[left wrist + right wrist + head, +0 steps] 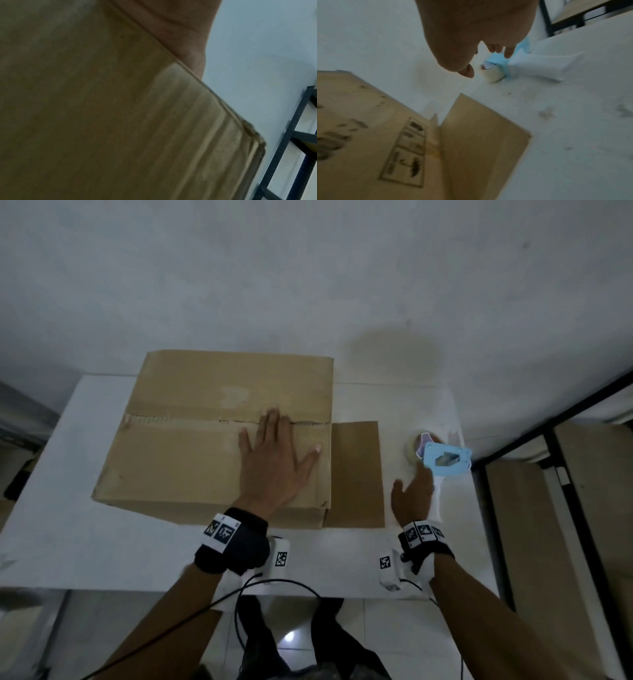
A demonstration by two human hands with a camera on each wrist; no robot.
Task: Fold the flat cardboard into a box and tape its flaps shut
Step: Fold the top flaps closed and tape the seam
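A brown cardboard box [191, 446] stands on the white table [102, 542], its two top flaps folded down and meeting at a middle seam. My left hand [274, 457] lies flat on the top by the seam, fingers spread; in the left wrist view the palm [180, 27] presses the box [102, 121]. One side flap [356, 474] lies out on the table to the right. My right hand [412, 491] hovers open just short of the blue and white tape dispenser [445, 460], holding nothing. In the right wrist view the fingers [508, 52] hang above the dispenser [530, 65] and its tape roll [493, 74].
A white wall rises behind the table. A dark metal shelf frame [565, 440] stands to the right of the table. Black cables [274, 587] hang over the table's front edge. The printed side of the box [359, 135] faces the right wrist camera.
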